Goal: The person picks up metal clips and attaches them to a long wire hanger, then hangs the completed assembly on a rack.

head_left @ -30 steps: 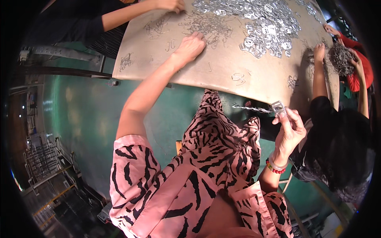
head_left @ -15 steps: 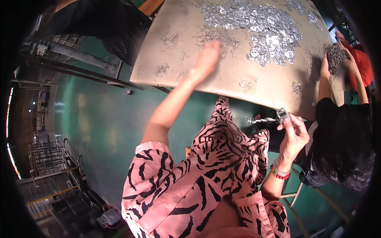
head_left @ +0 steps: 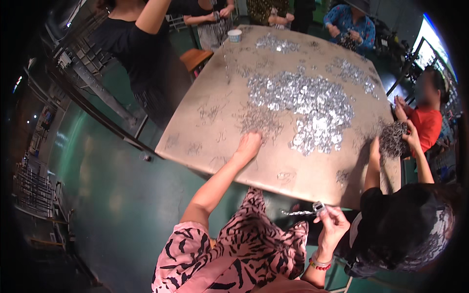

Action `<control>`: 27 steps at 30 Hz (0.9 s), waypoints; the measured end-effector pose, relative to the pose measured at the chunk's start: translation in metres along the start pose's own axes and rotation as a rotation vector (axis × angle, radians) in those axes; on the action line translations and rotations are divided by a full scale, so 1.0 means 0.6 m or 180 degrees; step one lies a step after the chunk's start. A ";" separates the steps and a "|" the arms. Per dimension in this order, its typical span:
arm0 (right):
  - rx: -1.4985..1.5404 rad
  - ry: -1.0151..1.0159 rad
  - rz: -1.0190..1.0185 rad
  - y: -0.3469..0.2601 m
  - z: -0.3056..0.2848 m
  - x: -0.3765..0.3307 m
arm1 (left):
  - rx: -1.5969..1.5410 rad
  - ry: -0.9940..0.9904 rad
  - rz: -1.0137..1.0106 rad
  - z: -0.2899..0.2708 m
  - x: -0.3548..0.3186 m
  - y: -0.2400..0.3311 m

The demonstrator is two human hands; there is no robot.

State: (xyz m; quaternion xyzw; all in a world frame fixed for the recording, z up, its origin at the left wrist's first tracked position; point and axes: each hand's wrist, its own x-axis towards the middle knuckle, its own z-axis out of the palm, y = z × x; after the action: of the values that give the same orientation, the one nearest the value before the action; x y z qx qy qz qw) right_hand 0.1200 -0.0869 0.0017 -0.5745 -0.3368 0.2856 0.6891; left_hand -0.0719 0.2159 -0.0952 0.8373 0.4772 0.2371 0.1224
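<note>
Right hand (head_left: 334,224), off the table (head_left: 315,175), pinches a metal buckle (head_left: 318,207). Left hand (head_left: 249,145) at the table's wire pile (head_left: 261,119); grip I cannot tell.

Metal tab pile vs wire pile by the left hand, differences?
The metal tab pile is larger and brighter than the wire pile by the left hand. The metal tab pile's pieces look broad, the wire pile's thin. Both lie on the table.
</note>
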 end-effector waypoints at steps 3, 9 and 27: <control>0.0228 0.0034 0.0186 -0.015 0.027 0.001 | 0.0632 -0.0182 0.0342 0.011 -0.005 -0.010; 0.0123 0.0029 0.0170 -0.021 0.033 0.009 | 0.0967 0.0106 0.0817 -0.021 0.036 -0.007; 0.0056 0.0132 0.0124 -0.033 0.019 -0.015 | 0.0041 -0.0319 0.0333 -0.035 0.136 -0.061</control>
State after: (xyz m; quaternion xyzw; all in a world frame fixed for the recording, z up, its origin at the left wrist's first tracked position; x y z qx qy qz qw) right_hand 0.1054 -0.0904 0.0210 -0.5807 -0.3086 0.2899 0.6953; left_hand -0.0746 0.3045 -0.0702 0.8727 0.4275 0.1978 0.1282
